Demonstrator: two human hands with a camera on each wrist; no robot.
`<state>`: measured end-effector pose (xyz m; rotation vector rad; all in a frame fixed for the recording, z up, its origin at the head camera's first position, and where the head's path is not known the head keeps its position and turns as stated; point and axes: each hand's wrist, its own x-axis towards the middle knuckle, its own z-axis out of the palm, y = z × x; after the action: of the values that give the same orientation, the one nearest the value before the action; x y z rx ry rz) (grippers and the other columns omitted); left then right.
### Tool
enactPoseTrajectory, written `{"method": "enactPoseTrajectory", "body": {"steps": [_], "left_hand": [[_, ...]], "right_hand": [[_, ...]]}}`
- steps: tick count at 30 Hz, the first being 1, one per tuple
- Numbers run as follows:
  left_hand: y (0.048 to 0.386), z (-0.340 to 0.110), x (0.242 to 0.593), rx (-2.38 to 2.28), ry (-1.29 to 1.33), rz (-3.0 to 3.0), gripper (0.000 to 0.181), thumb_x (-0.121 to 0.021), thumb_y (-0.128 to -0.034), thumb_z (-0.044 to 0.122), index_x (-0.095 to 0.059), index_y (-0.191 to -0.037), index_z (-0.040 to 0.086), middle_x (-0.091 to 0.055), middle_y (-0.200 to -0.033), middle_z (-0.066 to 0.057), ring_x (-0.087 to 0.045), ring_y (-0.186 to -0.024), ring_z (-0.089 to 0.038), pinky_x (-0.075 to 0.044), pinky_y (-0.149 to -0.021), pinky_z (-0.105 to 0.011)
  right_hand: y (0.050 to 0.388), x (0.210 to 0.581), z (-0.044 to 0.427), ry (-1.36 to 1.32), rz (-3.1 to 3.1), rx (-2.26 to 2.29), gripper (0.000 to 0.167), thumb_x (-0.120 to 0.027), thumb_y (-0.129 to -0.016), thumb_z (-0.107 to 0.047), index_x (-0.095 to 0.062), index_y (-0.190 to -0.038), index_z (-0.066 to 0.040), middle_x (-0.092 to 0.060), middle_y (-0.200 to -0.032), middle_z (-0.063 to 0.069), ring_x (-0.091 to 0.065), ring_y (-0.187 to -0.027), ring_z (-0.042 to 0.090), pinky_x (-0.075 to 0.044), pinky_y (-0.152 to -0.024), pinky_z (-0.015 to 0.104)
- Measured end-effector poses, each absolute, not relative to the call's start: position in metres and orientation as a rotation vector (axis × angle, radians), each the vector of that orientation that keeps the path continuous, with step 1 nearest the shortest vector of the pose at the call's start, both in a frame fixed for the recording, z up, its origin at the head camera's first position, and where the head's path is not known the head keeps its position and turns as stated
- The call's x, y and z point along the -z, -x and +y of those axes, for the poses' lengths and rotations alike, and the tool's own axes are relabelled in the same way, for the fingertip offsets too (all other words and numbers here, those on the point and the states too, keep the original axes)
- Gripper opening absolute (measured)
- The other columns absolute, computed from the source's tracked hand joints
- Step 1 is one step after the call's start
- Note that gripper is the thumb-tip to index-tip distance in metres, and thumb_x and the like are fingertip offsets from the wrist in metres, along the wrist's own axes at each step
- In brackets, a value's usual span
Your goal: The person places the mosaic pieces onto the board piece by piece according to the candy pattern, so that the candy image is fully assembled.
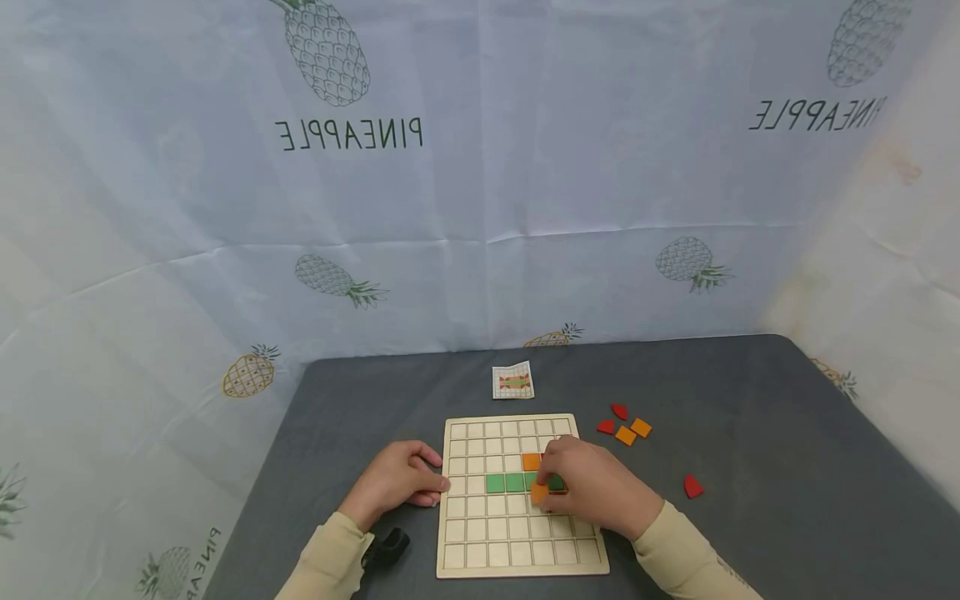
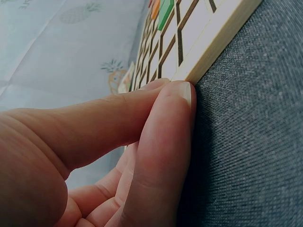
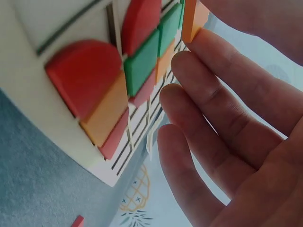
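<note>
A pale wooden grid board (image 1: 477,575) lies on the table. My left hand (image 1: 397,477) pinches its left edge between thumb and finger, seen close in the left wrist view. My right hand (image 1: 600,487) is over the board's right part and pinches an orange square tile (image 3: 190,21) between thumb and index finger; the other fingers are loosely bent. A row of green square tiles (image 1: 496,483) crosses the board, and an orange tile (image 1: 531,462) sits just above it. In the right wrist view, red curved tiles (image 3: 83,71) lie beside the green and orange ones; the hand hides these in the head view.
Behind the board lies a small pattern card (image 1: 513,383). Loose orange tiles (image 1: 626,436) and red tiles (image 1: 619,412) lie to the board's right, with one red tile (image 1: 693,487) farther off. A black object (image 1: 390,547) is near my left wrist. A pineapple-print cloth (image 1: 480,183) hangs behind.
</note>
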<state>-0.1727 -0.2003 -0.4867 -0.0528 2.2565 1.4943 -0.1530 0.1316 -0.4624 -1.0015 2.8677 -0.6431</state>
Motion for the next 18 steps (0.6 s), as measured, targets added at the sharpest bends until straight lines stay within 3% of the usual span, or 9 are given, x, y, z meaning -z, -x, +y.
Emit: {"method": "enactPoseTrajectory", "body": {"steps": [18], "left_hand": [[0.1733,-0.2001,0.4881,-1.49,0.076,2.256,0.044,-0.093,-0.0848,0.012,-0.067,-0.118,-0.002,-0.074,-0.089,-0.014,-0.076,-0.069,-0.015,-0.069,-0.066,-0.033]], "right_hand": [[0.1474,0.4655,0.1243,1.057,2.911,0.523,0.018,-0.097,-0.082,-0.028,-0.082,-0.09,-0.021,-0.066,-0.09,-0.009,-0.053,-0.081,0.001,-0.055,-0.069,0.023]]}}
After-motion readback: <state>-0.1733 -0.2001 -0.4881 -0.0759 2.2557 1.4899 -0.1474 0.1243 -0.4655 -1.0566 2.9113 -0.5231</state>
